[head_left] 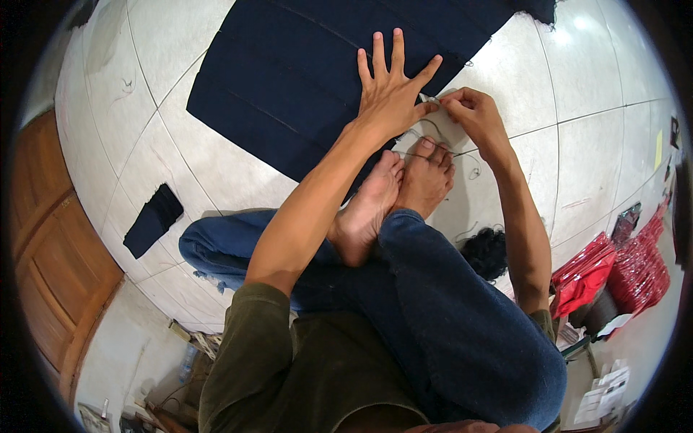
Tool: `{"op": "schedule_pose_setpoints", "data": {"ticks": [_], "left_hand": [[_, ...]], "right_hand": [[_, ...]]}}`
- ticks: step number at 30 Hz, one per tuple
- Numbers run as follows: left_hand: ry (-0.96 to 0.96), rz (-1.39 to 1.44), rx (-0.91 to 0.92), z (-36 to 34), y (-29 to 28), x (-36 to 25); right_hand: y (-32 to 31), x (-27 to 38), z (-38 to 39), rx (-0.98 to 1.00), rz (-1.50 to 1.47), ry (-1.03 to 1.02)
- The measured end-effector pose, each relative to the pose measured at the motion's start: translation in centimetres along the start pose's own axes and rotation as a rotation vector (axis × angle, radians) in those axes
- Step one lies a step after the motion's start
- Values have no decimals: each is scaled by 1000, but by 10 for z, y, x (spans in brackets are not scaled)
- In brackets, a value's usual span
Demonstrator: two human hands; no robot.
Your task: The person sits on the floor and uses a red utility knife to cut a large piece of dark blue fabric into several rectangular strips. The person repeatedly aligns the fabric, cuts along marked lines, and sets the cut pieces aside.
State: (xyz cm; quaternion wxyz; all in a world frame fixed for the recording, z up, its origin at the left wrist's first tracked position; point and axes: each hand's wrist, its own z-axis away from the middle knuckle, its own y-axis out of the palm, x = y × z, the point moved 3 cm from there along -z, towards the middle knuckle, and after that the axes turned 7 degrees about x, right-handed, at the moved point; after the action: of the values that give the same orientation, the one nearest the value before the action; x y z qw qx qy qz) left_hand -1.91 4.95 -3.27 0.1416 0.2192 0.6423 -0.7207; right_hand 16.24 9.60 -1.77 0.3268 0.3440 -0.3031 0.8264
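My left hand [386, 97] lies spread, palm down, on a large navy fabric piece [267, 65] on the tiled floor. Pinched fingers show on my right hand [469, 112] at the cloth's right edge, beside my left thumb; a small pale item [428, 98] is at the fingertips, too small to identify. Dark loose thread [474, 171] trails from that area across the toes of my bare feet [426, 180], which are crossed just below the cloth.
A folded navy cloth piece [151, 220] lies left. A dark tangle of scraps [485, 254] is by my right knee. Red plastic-wrapped bundles [635, 278] stand at the right along the wall. A wooden door [50, 260] is far left, and a plastic bottle [189, 361] lies behind me.
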Motion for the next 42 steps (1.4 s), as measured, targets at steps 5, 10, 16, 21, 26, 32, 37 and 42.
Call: {"op": "schedule_pose_setpoints", "data": {"ticks": [5, 10, 16, 21, 26, 32, 37, 42], "left_hand": [[332, 7, -234, -13, -26, 4], [585, -185, -22, -44, -28, 11], [538, 78, -116, -55, -29, 18], [415, 315, -207, -51, -26, 24], [313, 404, -235, -49, -19, 34], [401, 304, -178, -48, -21, 35], [283, -75, -51, -23, -30, 46], [257, -66, 25, -22, -29, 42]], "right_hand": [[-25, -9, 34, -469, 492, -159], [-15, -3, 47, -669, 838, -461], [26, 14, 27, -276, 158, -262], [37, 26, 3, -137, 57, -174], [43, 31, 8, -239, 220, -251], [50, 28, 39, -513, 432, -361], [-1, 4, 61, -762, 861, -353], [-20, -26, 67, -611, 772, -266]]}}
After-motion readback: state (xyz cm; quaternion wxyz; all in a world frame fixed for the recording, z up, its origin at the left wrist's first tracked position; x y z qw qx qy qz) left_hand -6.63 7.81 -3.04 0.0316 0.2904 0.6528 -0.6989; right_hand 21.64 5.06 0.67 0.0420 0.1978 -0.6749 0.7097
